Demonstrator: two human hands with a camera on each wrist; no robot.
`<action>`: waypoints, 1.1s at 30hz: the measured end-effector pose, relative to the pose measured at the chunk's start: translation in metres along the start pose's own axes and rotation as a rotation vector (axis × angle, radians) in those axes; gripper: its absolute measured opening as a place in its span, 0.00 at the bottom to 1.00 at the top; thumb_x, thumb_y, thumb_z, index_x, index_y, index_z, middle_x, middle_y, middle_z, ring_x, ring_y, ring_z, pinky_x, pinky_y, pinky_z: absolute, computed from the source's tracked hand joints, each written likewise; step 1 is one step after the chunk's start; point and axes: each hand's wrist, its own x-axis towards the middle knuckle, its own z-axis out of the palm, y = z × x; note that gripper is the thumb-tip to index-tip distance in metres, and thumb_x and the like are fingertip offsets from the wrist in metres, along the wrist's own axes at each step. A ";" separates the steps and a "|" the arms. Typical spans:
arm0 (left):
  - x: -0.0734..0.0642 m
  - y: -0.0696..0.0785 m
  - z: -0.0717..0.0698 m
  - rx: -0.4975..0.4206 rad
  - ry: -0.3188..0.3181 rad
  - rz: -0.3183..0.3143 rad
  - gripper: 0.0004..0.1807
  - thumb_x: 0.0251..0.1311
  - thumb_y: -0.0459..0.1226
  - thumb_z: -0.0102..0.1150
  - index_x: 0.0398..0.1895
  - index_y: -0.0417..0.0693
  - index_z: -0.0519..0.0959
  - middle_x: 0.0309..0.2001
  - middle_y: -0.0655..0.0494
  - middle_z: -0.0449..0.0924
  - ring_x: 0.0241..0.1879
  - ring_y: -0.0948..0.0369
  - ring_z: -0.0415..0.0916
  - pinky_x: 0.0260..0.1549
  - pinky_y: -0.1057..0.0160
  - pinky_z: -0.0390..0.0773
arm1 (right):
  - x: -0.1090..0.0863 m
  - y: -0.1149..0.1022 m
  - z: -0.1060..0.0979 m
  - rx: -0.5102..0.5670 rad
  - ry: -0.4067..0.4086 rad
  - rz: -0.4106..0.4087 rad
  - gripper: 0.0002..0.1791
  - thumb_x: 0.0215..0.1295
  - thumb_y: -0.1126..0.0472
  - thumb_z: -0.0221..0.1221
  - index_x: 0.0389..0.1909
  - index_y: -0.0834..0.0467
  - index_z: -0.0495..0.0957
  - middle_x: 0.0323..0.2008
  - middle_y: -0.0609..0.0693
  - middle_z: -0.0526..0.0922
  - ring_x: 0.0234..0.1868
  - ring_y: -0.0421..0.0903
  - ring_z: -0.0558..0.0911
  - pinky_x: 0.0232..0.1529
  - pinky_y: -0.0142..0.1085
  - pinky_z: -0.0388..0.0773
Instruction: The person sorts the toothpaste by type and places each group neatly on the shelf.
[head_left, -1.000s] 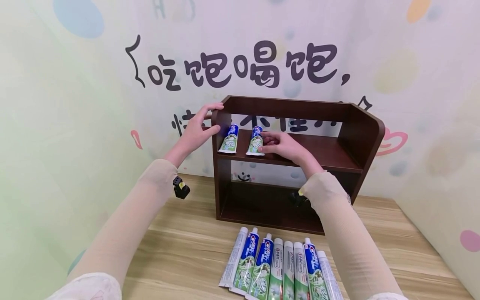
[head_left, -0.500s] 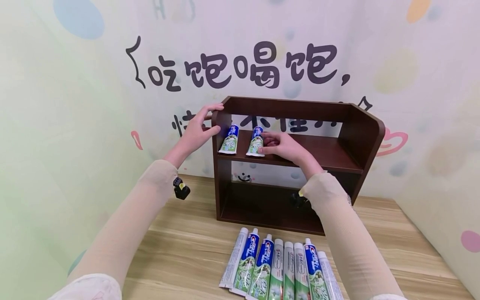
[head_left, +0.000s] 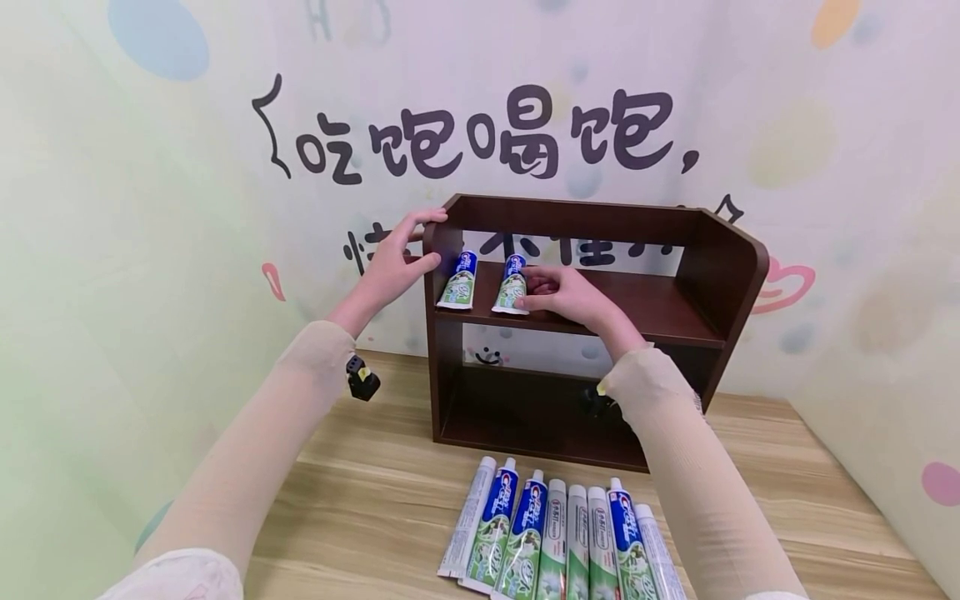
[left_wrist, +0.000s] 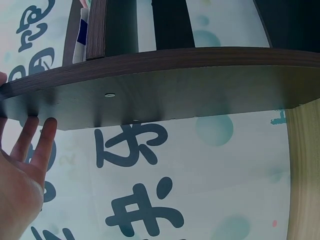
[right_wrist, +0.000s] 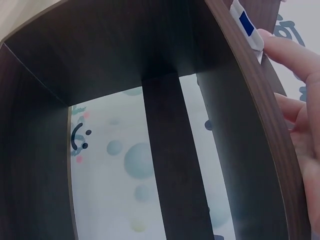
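Observation:
My right hand (head_left: pixel 566 293) holds a blue, white and green toothpaste tube (head_left: pixel 511 287) by its right side on the upper shelf. Thumb and index finger are at the tube, which lies cap end toward the back. In the right wrist view the thumb touches the white flat end of the tube (right_wrist: pixel 246 26). Left of it lies a matching toothpaste tube (head_left: pixel 459 282), beside the side panel. My left hand (head_left: pixel 393 260) rests against the left side panel of the dark brown wooden shelf (head_left: pixel 600 210). Its fairly straight fingers touch the panel's outer face in the left wrist view.
Several toothpaste tubes, including a blue-green tube (head_left: pixel 522 533) and a grey-green tube (head_left: pixel 553 537), lie side by side on the wood-grain table (head_left: pixel 360 492) before the shelf. A printed wall (head_left: pixel 847 217) stands close behind. The lower compartment floor (head_left: pixel 525 408) sits beneath my right forearm.

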 end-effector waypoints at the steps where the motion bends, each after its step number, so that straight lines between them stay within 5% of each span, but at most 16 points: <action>1: 0.000 0.000 0.000 -0.002 0.000 0.001 0.28 0.64 0.31 0.56 0.68 0.56 0.68 0.74 0.62 0.62 0.71 0.54 0.63 0.62 0.46 0.74 | 0.000 0.000 0.000 -0.007 0.006 0.001 0.38 0.61 0.46 0.65 0.71 0.52 0.67 0.61 0.57 0.75 0.56 0.52 0.74 0.61 0.47 0.74; 14: -0.002 -0.001 0.002 -0.019 -0.008 -0.019 0.28 0.64 0.31 0.56 0.67 0.58 0.68 0.74 0.63 0.62 0.68 0.52 0.66 0.57 0.46 0.78 | -0.013 0.001 -0.004 0.038 0.208 -0.073 0.32 0.68 0.45 0.58 0.69 0.53 0.69 0.61 0.56 0.78 0.60 0.52 0.77 0.66 0.49 0.71; 25: 0.000 0.000 0.001 -0.024 0.000 -0.023 0.29 0.64 0.30 0.55 0.67 0.59 0.68 0.74 0.63 0.62 0.69 0.51 0.65 0.62 0.43 0.72 | -0.064 -0.011 -0.017 0.103 0.371 -0.208 0.25 0.68 0.50 0.59 0.65 0.52 0.74 0.56 0.55 0.81 0.53 0.43 0.78 0.51 0.21 0.75; 33: -0.003 0.011 0.000 -0.042 -0.004 -0.029 0.29 0.64 0.28 0.54 0.68 0.50 0.67 0.75 0.55 0.61 0.70 0.47 0.63 0.63 0.41 0.72 | -0.107 -0.004 -0.011 0.121 0.397 -0.306 0.22 0.69 0.58 0.59 0.63 0.56 0.74 0.55 0.56 0.79 0.49 0.37 0.78 0.49 0.19 0.77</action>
